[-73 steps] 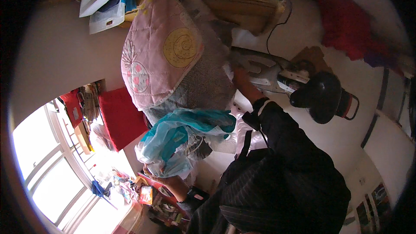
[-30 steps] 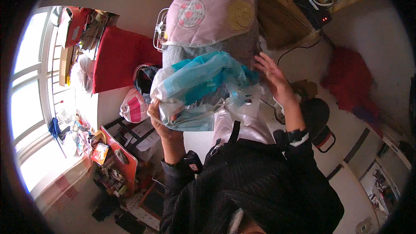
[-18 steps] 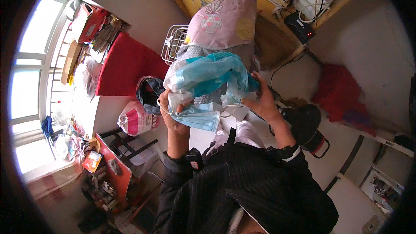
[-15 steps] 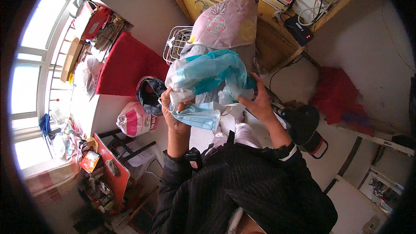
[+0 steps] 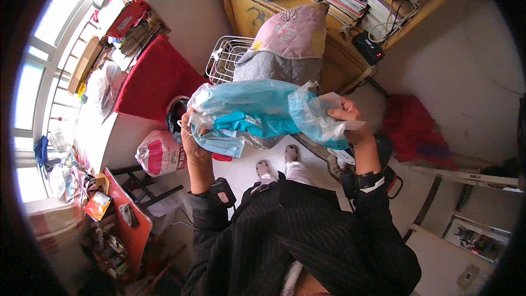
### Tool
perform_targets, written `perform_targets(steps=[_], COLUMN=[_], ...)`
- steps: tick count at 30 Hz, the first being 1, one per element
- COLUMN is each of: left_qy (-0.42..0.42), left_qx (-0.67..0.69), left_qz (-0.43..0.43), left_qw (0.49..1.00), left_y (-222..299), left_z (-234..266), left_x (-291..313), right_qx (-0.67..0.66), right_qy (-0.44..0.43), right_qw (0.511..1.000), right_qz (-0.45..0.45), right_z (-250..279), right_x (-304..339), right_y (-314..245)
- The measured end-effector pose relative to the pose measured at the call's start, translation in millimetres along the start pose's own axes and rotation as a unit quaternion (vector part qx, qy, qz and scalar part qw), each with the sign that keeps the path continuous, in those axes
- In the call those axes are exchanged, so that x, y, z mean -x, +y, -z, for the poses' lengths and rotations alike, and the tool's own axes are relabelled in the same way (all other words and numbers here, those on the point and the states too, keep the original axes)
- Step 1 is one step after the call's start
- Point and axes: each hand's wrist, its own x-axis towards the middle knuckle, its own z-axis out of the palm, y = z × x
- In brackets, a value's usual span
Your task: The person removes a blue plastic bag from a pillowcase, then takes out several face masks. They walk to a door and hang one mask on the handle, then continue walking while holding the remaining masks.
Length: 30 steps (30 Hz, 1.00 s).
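A translucent plastic bag [image 5: 246, 96] with bright teal areas is stretched between my two hands at about waist height. My left hand [image 5: 194, 145] is closed round its left end. From the same hand hangs a light blue face mask [image 5: 222, 143], with a white ear loop near the fingers. My right hand [image 5: 353, 118] pinches the crumpled clear right end of the bag between thumb and fingers. Whether the teal is the bag's own print or something inside it, I cannot tell.
Beyond the bag, a pink and grey quilted cushion [image 5: 293, 35] leans by a white wire basket [image 5: 227, 57] and a yellow wooden desk [image 5: 246, 13]. Red cloth [image 5: 156, 82] hangs at the left, above a pink-and-white bag [image 5: 159, 153]. A black box [image 5: 367, 46] with cables sits at the desk's right.
My hands have moved apart, and the bunched bag is now pulled out lengthwise. My right hand shifted right onto its clear end. The mask moved left with my left hand.
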Motion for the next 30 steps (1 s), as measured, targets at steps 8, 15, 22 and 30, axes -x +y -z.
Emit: perform_targets(steps=[8,15,22,30], left_qy=[-0.06,-0.046,0.022,0.035], left_qx=[0.032,0.032,-0.071,-0.121], left_qz=[0.043,0.04,-0.035,-0.011], left_qw=[0.997,0.998,0.997,0.992], left_y=[19,45,78,115], left_z=[9,33,65,99], left_x=[-2,-7,-5,0], right_qx=[0.158,0.073,0.108,0.176], right_qy=[0.06,0.176,0.294,0.352], right_qw=[0.982,0.971,0.929,0.894], right_qz=[0.083,0.146,0.199,0.213], right_z=[-14,-8,9,37], right_x=[-1,-1,10,25], right_y=[9,0,-19,-51])
